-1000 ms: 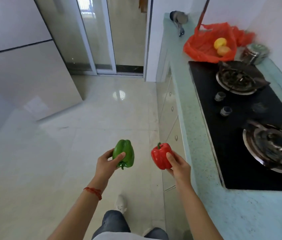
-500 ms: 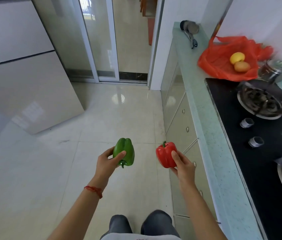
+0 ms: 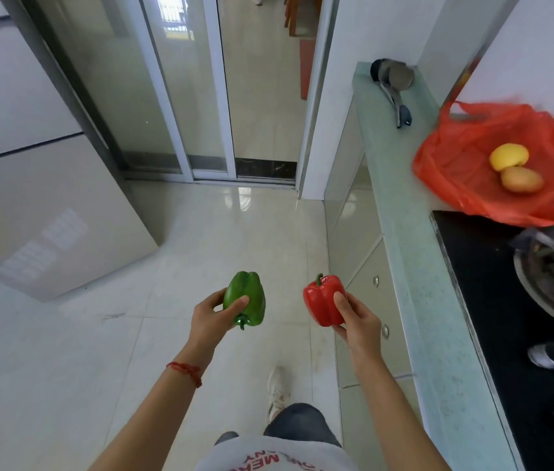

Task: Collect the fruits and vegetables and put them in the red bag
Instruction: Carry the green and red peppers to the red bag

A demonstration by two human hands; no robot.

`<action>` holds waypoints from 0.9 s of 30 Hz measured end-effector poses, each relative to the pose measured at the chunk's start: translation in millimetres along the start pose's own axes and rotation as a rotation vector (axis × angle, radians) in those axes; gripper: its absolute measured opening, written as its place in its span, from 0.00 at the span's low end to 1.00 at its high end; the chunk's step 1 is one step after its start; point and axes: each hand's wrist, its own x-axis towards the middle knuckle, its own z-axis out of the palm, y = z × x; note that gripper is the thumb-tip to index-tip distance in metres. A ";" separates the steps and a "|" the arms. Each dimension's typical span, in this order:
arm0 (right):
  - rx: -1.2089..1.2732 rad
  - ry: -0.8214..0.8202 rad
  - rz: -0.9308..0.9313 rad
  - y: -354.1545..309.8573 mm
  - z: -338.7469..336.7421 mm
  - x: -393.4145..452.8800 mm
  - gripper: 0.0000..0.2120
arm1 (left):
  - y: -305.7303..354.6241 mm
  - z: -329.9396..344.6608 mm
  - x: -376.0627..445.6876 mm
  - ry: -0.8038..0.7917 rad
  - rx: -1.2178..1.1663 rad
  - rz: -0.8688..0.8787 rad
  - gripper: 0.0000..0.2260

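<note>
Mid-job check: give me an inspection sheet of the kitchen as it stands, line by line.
Surface: pale green counter runs along the right, with a black hob set in it.
Job's things: red bag lies open on the counter, holding a yellow fruit and a potato; green pepper and red pepper are carried over the floor.
Clutter: ladle at the counter's far end.
Grippers: left hand grips the green pepper; right hand grips the red pepper.
Cables: nothing seen.
Surroundings: tiled floor, glass sliding door.
</note>
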 end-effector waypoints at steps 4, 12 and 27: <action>-0.009 -0.017 0.012 -38.2 19.6 60.9 0.19 | 41.3 24.4 54.5 0.012 0.002 0.015 0.17; 0.006 -0.024 0.041 -82.8 65.6 156.3 0.19 | 96.6 48.2 153.6 0.017 -0.006 0.013 0.17; 0.121 0.198 0.041 -145.6 177.1 325.4 0.20 | 218.7 85.3 395.6 -0.198 0.142 0.023 0.21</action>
